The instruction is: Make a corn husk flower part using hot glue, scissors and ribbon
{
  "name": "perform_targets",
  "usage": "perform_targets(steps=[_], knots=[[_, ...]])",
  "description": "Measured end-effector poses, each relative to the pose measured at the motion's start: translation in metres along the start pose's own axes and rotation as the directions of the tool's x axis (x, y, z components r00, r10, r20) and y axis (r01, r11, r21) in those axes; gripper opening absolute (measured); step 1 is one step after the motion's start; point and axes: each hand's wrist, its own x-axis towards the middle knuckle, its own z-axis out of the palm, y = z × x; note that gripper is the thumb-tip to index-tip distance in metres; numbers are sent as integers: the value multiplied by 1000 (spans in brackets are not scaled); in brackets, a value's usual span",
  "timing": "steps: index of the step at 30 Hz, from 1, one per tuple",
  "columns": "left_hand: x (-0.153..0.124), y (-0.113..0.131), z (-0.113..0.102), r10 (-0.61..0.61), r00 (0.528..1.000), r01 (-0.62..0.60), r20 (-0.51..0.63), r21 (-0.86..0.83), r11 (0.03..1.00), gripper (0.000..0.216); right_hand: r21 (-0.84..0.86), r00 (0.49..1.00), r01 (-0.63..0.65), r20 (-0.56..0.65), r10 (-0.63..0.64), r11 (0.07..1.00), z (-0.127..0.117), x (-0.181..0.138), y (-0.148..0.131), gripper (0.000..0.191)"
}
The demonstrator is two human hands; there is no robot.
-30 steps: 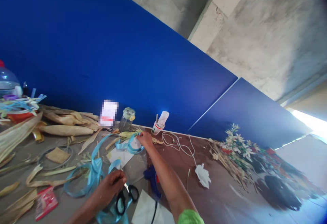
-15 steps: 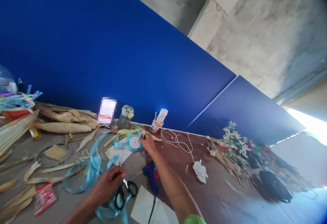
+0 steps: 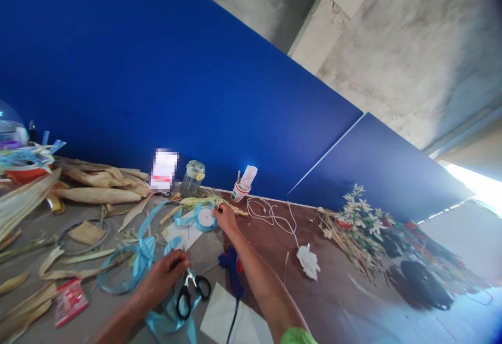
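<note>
My right hand [image 3: 226, 218] reaches forward, its fingers closed at the right edge of a spool of light-blue ribbon [image 3: 205, 217]. Nearer to me, my left hand [image 3: 169, 270] has its fingers pinched together; what they hold, if anything, is hidden. Loose blue ribbon [image 3: 144, 255] loops behind and left of that hand, and more lies beneath it. Black-handled scissors [image 3: 190, 294] rest on the ribbon just right of my left hand, blades pointing away. Between my forearms lies a blue glue gun [image 3: 232, 271] with a red trigger.
Dried corn husks [image 3: 100, 193] cover the left side, with a pink packet [image 3: 70, 302] in front. A glass jar [image 3: 192, 178] and a white cup [image 3: 240, 191] stand by the blue partition [image 3: 176, 72]. White cord [image 3: 274, 218] and artificial flowers [image 3: 358, 210] lie to the right.
My left hand has shifted slightly left and away from me, its fingers still together. My right hand stays at the ribbon spool. The scissors and glue gun have not visibly moved.
</note>
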Motion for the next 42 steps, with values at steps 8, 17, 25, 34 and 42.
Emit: perform_targets(steps=[8,17,25,34,42], knots=[[-2,5,-2,17,1000,-18,7,42,999,31,58,1000,-9,-6,9,998,10,-4,4,13],[-2,6,2,3,999,-3,32,-6,1000,32,144,999,-16,41,10,989,5,-3,5,16],[0,-2,-1,59,998,-59,27,0,998,33,262,999,-7,37,-2,965,-3,-1,9,20],[-3,8,-4,95,995,-93,-36,55,994,28,367,984,-41,-146,101,929,-30,-41,17,42],[-6,13,-3,161,986,-157,-51,65,985,38,363,995,98,-29,-94,927,-29,-102,-24,29]])
